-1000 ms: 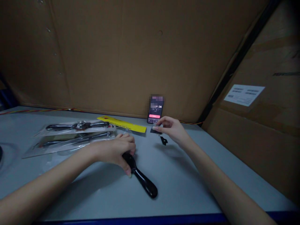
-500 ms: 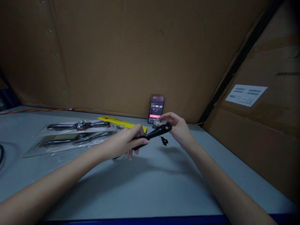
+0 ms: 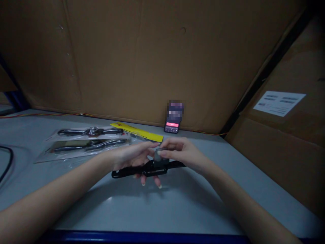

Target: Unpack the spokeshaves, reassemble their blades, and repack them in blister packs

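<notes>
A black two-handled spokeshave lies across the fingers of my left hand, its long axis running left to right above the table. The fingers of that hand wrap under the tool's middle, with several fingertips showing below it. My right hand pinches a small flat grey spokeshave blade between thumb and fingers. The blade stands at the middle of the spokeshave body, and I cannot tell whether it is seated there. The right end of the spokeshave passes beneath my right hand.
Two bagged spokeshaves lie at the left on the grey table. Behind them is a yellow strip of packaging. A phone leans on the cardboard wall. A black cable curves at the left edge.
My left hand has turned the spokeshave from a slant to nearly level and rolled palm up. My right hand has come down and left, bringing the blade to the tool's middle.
</notes>
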### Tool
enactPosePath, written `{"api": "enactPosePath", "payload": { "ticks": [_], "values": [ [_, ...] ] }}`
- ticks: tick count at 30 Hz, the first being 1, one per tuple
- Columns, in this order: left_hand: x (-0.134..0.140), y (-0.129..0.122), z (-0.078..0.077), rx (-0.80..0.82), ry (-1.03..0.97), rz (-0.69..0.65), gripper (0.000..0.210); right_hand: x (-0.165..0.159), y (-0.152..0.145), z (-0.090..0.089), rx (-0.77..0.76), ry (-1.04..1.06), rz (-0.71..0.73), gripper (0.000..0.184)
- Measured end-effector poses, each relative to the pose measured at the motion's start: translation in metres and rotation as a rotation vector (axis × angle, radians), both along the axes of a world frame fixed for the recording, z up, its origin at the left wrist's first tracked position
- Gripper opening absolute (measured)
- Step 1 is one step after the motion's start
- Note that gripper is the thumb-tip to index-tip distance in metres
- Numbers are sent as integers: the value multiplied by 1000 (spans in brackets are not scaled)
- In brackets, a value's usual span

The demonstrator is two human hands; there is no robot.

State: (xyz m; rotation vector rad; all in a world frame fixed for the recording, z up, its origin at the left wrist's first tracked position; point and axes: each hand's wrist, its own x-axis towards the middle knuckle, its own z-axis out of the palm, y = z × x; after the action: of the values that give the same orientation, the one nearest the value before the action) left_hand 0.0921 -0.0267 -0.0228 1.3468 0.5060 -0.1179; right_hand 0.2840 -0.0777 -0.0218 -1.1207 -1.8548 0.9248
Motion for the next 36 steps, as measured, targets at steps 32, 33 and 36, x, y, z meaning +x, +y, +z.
{"api": "enactPosePath", "payload": {
  "ticks": [32, 33, 36],
  "values": [
    [-7, 14, -13, 153, 8, 354, 21, 109, 54, -39, -204, -507, -336, 34],
    [-6, 15, -14, 135, 9, 370, 23, 108, 55, -42, -219, -501, -334, 34],
    [-6, 18, -18, 81, -18, 344, 27, 103, 58, -46, -269, -473, -321, 33]
  ]
}}
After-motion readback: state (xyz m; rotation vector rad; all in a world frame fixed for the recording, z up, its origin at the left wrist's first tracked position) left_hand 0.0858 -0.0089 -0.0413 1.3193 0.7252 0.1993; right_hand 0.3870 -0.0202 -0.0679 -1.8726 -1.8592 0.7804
